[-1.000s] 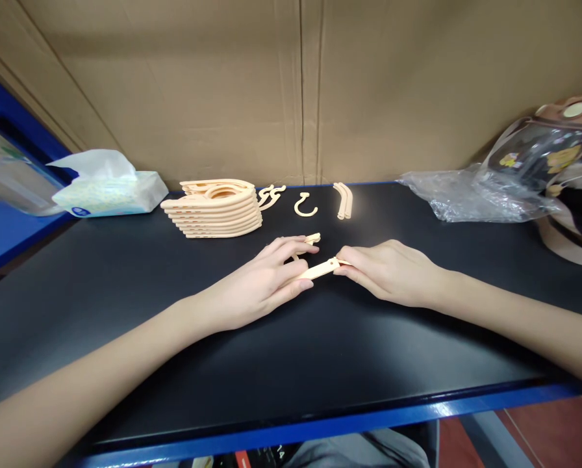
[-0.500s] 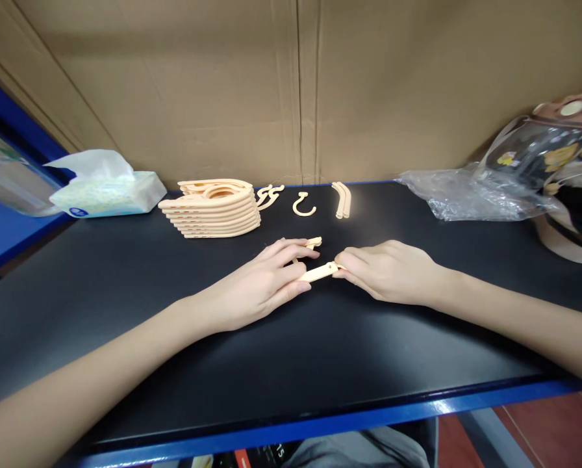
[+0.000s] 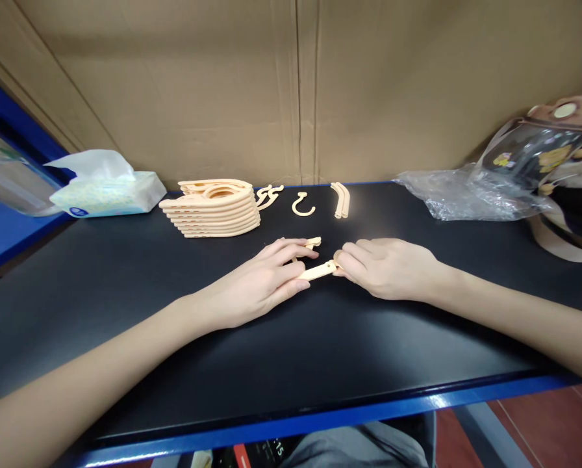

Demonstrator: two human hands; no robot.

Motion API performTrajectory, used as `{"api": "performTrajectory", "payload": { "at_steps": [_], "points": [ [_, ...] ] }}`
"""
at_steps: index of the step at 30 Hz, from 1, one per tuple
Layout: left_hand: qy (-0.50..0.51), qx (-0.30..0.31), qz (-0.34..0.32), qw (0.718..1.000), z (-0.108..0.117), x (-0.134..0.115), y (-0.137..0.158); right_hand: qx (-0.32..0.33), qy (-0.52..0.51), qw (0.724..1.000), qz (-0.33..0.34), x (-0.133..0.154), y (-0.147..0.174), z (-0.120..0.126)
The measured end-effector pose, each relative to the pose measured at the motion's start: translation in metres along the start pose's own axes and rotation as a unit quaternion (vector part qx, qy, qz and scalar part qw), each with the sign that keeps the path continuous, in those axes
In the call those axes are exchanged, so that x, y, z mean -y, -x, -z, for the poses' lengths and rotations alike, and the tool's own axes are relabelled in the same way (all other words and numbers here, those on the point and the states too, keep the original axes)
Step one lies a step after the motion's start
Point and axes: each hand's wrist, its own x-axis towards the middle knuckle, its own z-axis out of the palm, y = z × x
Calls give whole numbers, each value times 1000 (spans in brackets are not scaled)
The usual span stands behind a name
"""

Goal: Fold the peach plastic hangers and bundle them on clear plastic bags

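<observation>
My left hand (image 3: 256, 283) is closed over a cream plastic hanger piece (image 3: 319, 271), its thumb along the near bar and its fingers over the far part. From the fingers' right side the near bar sticks out, with a small hole near its tip. My right hand (image 3: 389, 268) pinches at that tip; a bit of cream plastic shows under its fingers, but I cannot tell whether it is a separate part. Beyond the hands lie a loose cream hook (image 3: 303, 207) and a pair of short curved cream strips (image 3: 340, 200).
A stack of cream hanger pieces (image 3: 213, 221) stands at the back left, with several small hooks (image 3: 270, 195) beside it. Further left is a tissue pack (image 3: 115, 195). A clear plastic bag (image 3: 471, 195) and a strapped bottle (image 3: 539, 149) are at right. Cardboard (image 3: 198, 91) backs the black table (image 3: 271, 370).
My right hand has turned slightly and lifted a little at the tip of the bar. My left hand keeps its hold in nearly the same spot.
</observation>
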Motion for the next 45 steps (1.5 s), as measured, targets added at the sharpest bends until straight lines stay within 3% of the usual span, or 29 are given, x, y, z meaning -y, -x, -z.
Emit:
{"api": "performTrajectory", "payload": {
  "at_steps": [5, 11, 17, 21, 28, 32, 40, 45],
  "points": [
    [2, -7, 5, 1000, -1, 2, 0, 33, -111, 991, -65, 2, 1, -4],
    [2, -15, 5, 1000, -1, 2, 0, 67, -315, 935, -148, 0, -1, -4],
    [3, -29, -2, 1000, -2, 4, -1, 128, -424, 876, -191, -3, -5, 0],
    [13, -36, -1, 999, -3, 2, -2, 131, -489, 839, -200, -5, -8, 2],
    [14, -49, -5, 999, -6, 1, -3, 116, -542, 800, -229, -3, -9, 5],
    [10, -55, -4, 998, -6, 2, -3, 114, -547, 794, -239, -2, -10, 5],
    [16, -49, -4, 999, -5, 2, -2, 113, -514, 823, -213, -2, -11, 5],
    [15, -51, -7, 999, -5, 3, -2, 107, -527, 819, -202, -2, -11, 6]
  ]
}}
